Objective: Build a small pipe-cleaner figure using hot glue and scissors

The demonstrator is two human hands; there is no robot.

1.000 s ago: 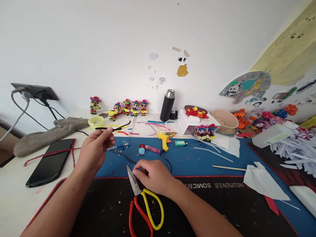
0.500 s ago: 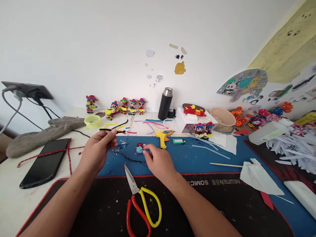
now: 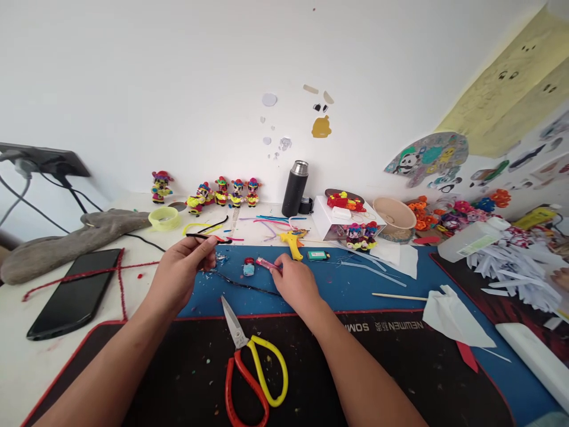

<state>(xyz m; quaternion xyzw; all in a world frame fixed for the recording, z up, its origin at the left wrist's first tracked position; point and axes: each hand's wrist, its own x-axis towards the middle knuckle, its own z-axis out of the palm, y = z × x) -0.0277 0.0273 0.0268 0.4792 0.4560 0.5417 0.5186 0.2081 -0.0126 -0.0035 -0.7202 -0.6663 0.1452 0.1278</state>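
Between the thumb and fingers of my left hand (image 3: 184, 261) is a short black fuzzy strip (image 3: 200, 236). My right hand (image 3: 296, 279) is closed on a small pink tube (image 3: 267, 264), which points left. Just left of the tube, a small light-blue piece with a red top (image 3: 249, 268) stands on the blue mat (image 3: 338, 287). A thin black twisted cord (image 3: 244, 286) lies between my hands, its right end near my right hand. Scissors (image 3: 240, 341) with one red and one yellow handle lie nearer to me on the black mat (image 3: 178, 367).
A yellow glue gun (image 3: 292, 244) and a green lighter (image 3: 318, 255) lie beyond my right hand. Small figures (image 3: 222, 191) and a black flask (image 3: 295, 188) stand along the wall. At left is a phone (image 3: 73, 293); at right, a stick (image 3: 398, 296) and white tissue (image 3: 456, 320).
My right hand has moved slightly right, away from the light-blue piece, and the pink tube now shows in its fingers. My left hand still holds the black strip. The view has shifted a little.
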